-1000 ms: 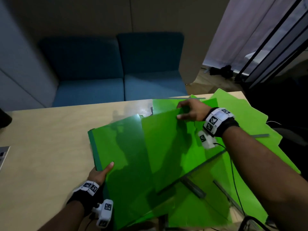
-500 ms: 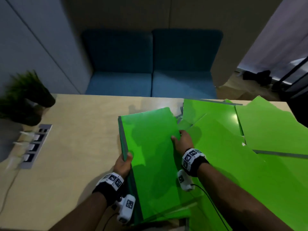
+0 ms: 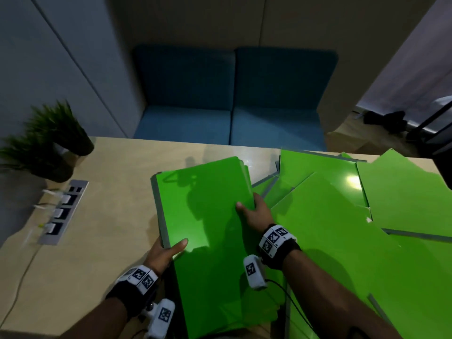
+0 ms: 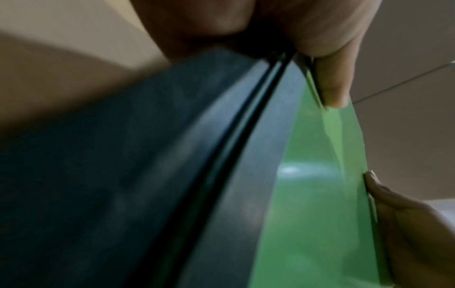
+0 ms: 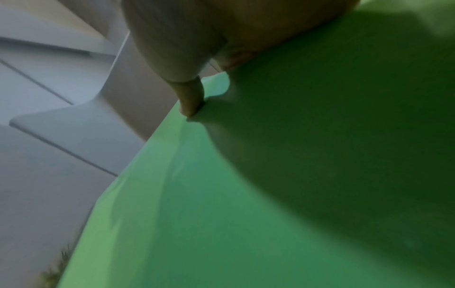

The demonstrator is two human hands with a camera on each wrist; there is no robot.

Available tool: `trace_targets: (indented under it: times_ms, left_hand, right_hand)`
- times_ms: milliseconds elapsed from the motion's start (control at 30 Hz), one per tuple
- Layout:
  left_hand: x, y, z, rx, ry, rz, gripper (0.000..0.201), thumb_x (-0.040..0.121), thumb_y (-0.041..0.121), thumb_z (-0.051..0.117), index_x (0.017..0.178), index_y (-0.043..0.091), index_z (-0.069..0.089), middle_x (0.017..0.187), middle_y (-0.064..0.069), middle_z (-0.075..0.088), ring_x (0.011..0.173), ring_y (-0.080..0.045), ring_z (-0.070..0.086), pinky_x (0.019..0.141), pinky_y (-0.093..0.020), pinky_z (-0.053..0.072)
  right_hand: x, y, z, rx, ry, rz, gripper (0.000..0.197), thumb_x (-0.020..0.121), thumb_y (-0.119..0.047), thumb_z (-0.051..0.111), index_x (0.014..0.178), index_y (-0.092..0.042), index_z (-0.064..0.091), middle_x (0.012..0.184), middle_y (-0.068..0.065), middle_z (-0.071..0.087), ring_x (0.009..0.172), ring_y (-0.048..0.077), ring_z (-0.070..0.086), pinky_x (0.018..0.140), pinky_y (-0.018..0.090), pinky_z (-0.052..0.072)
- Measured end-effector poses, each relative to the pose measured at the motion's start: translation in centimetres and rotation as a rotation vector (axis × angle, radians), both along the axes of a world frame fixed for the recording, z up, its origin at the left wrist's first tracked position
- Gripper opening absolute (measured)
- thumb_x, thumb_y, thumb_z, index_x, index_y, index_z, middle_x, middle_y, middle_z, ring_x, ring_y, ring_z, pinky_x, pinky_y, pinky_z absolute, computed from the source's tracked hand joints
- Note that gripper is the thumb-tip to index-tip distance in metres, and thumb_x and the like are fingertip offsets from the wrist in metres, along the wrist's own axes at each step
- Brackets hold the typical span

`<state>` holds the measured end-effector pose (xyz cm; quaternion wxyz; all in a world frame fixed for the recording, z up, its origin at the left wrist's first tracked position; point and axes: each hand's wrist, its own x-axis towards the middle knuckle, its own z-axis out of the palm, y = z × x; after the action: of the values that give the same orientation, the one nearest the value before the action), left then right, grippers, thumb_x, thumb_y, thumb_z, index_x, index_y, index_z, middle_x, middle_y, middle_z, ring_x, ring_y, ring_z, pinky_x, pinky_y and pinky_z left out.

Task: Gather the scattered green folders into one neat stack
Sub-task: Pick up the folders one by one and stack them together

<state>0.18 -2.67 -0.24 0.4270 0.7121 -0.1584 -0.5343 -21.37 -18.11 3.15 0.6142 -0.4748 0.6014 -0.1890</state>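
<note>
Beyond two hands (image 3: 166,253) (image 3: 256,211), perhaps five loose folders (image 3: 342,228).

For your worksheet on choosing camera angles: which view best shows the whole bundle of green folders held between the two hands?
The head view: the held bundle of folders shows whole, left hand and right hand gripping opposite edges. The left wrist view shows only its dark spine edges and a green strip; the right wrist view only a green cover under a fingertip.

My left hand (image 3: 163,253) hides its fingers under the folder stack (image 3: 208,231). I can't count the folders there. The loose folders (image 3: 403,216) run off the right edge, and the plant (image 3: 51,140) is blurred.
</note>
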Motion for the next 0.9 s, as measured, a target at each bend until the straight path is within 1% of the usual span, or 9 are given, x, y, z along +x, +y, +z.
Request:
trace_targets:
  times_ms: [67,200,300,367,433,533,600,700,900]
  left_hand:
    - [1.4,1.2,-1.1,0.018,0.107,0.035,0.101,0.033,0.046,0.095,0.122,0.016,0.056,0.122,-0.017,0.064,0.112,-0.036,0.061,0.103,-0.056,0.042]
    - [3.5,2.8,-1.4,0.081,0.258,0.123,0.078,0.068,0.042,0.082,0.131,0.008,0.052,0.132,-0.011,0.057,0.120,-0.029,0.054,0.110,-0.046,0.032]
    - [4.0,2.8,-1.3,0.118,0.048,0.078,0.097,0.046,0.061,0.083,0.125,0.013,0.055,0.119,-0.005,0.062,0.112,-0.025,0.056,0.107,-0.041,0.036]
    - [3.9,2.8,-1.3,0.194,-0.137,0.096,0.078,0.056,0.054,0.083,0.114,0.008,0.059,0.109,-0.011,0.065,0.104,-0.030,0.059,0.096,-0.038,0.044]
    - [4.1,2.9,-1.3,0.273,-0.251,0.163,0.073,0.064,0.046,0.084,0.114,-0.002,0.059,0.109,-0.021,0.066,0.099,-0.037,0.061,0.089,-0.039,0.048]
    - [5.1,3.1,-1.2,0.300,-0.283,0.193,0.066,0.072,0.037,0.081,0.116,-0.007,0.057,0.107,-0.023,0.064,0.090,-0.033,0.057,0.081,-0.034,0.045]
    - [6.1,3.6,-1.2,0.320,-0.284,0.206,0.070,0.073,0.038,0.080,0.122,-0.006,0.053,0.110,-0.022,0.061,0.093,-0.033,0.054,0.085,-0.035,0.044]
    - [7.1,4.2,-1.4,0.344,-0.302,0.202,0.079,0.072,0.041,0.080,0.129,-0.006,0.048,0.127,-0.026,0.056,0.102,-0.036,0.054,0.094,-0.039,0.043]
    - [7.3,4.6,-2.0,0.404,-0.280,0.186,0.085,0.072,0.043,0.079,0.133,-0.006,0.044,0.136,-0.028,0.050,0.119,-0.043,0.051,0.103,-0.045,0.040]
  right_hand:
    - [0.2,0.5,0.0,-0.007,-0.026,0.122,0.058,0.089,-0.022,0.068,0.140,-0.023,0.041,0.129,-0.006,0.051,0.126,0.021,0.048,0.101,0.034,0.038]
    - [2.0,1.2,-0.1,-0.026,0.031,0.185,0.066,0.091,-0.017,0.065,0.148,-0.011,0.030,0.135,0.001,0.045,0.133,0.024,0.041,0.099,0.029,0.032]
    - [4.0,2.8,-0.9,0.008,0.007,0.119,0.070,0.092,-0.037,0.062,0.148,-0.022,0.023,0.143,0.001,0.039,0.129,0.028,0.043,0.102,0.038,0.038]
    - [5.0,3.3,-1.6,0.028,0.043,0.163,0.073,0.091,-0.046,0.060,0.149,-0.028,0.018,0.153,0.014,0.034,0.134,0.037,0.041,0.106,0.052,0.040]
    - [5.6,2.9,-2.0,0.003,0.110,0.265,0.075,0.095,-0.048,0.052,0.152,-0.020,0.013,0.158,0.019,0.025,0.140,0.040,0.033,0.111,0.055,0.035]
    - [5.4,1.3,-2.2,-0.250,0.433,0.440,0.068,0.092,-0.061,0.044,0.147,-0.021,0.034,0.151,0.014,0.035,0.136,0.034,0.039,0.111,0.049,0.036]
    - [4.5,0.3,-2.3,-0.361,0.658,0.325,0.067,0.083,-0.067,0.054,0.136,-0.026,0.047,0.144,0.011,0.037,0.134,0.031,0.037,0.110,0.050,0.036]
    - [3.3,-0.2,-3.0,-0.272,0.745,0.133,0.069,0.081,-0.049,0.071,0.135,-0.017,0.043,0.143,0.014,0.035,0.135,0.033,0.033,0.109,0.049,0.032]
    - [2.9,-0.2,-3.7,-0.102,0.689,0.202,0.080,0.079,-0.032,0.079,0.140,-0.009,0.033,0.142,0.016,0.044,0.128,0.035,0.048,0.106,0.047,0.042]
